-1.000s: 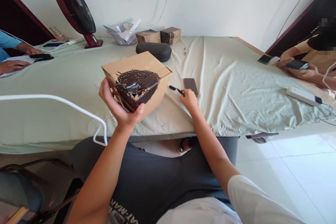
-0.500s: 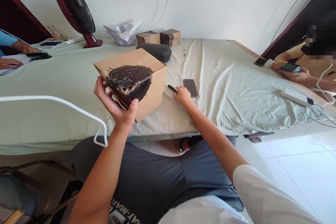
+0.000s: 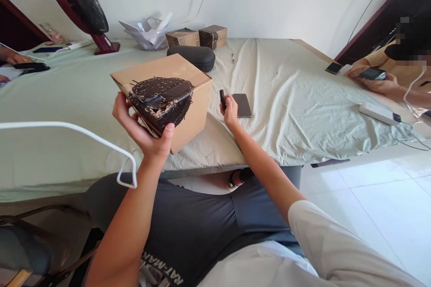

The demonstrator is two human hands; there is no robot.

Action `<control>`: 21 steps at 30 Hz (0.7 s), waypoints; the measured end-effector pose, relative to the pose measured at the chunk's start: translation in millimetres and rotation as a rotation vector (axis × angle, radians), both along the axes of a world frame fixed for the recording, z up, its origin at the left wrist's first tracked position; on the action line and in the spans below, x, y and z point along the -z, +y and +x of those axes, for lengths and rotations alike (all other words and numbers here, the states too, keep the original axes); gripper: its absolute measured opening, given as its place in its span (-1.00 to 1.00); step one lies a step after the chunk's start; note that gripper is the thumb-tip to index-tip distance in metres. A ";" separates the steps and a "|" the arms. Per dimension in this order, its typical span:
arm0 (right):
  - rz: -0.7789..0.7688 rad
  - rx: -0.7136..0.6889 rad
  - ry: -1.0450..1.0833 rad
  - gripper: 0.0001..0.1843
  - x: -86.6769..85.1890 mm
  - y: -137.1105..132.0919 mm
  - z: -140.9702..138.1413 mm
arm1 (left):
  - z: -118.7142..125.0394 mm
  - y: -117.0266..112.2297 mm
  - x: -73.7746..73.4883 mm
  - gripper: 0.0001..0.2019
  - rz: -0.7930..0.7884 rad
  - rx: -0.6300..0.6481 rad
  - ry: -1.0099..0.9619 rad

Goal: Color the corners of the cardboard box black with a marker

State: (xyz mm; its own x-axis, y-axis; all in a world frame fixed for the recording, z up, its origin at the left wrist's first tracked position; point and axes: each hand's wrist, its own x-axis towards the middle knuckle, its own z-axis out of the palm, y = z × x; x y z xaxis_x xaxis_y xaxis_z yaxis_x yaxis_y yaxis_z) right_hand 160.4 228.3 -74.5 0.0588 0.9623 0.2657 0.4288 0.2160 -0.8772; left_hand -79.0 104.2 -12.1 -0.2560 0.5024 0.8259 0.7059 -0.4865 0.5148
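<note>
My left hand [image 3: 144, 130] grips a cardboard box [image 3: 191, 116] at its near left corner, thumb on the front and fingers around the left side. The box is tilted over the table. Dark black scribbling covers that corner, and a torn, pale patch shows along its edge. To the right of the box, my right hand [image 3: 230, 111] is closed around a black marker [image 3: 222, 98], held nearly upright and apart from the box. A dark flat phone [image 3: 242, 105] lies on the cloth just beyond that hand.
Behind the box are a black oval case [image 3: 191, 57], two small boxes [image 3: 213, 36], a plastic bowl of papers [image 3: 148, 36] and a fan [image 3: 105, 45]. A white cable [image 3: 67, 124] crosses at left. Another person's hands [image 3: 377, 80] hold a dark device at right, near a power strip [image 3: 379, 113].
My right hand has lifted the marker off the cloth and turned it more upright. The view has shifted slightly; my left hand still holds the box.
</note>
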 end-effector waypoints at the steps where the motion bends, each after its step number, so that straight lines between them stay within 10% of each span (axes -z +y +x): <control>1: 0.019 -0.012 0.180 -0.39 -0.3 0.6 0.6 | 0.8 -0.5 -0.2 0.04 -0.014 -0.006 0.004; 9: -0.046 -0.127 0.565 -0.31 -6.9 8.2 4.7 | 4.4 -4.1 2.5 0.01 0.008 0.092 -0.018; 21: 0.057 -0.270 -0.510 -0.91 6.8 -1.8 -16.5 | 7.1 -3.3 5.1 0.03 -0.021 0.126 -0.015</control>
State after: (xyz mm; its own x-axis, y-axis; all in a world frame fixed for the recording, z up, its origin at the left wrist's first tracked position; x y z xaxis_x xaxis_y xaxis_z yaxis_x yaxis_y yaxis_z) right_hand 143.9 226.4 -81.3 -0.3355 0.9089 0.2478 0.7174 0.4170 -0.5581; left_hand -71.8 100.8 -17.1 -0.2026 0.5485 0.8112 0.6320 -0.5596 0.5362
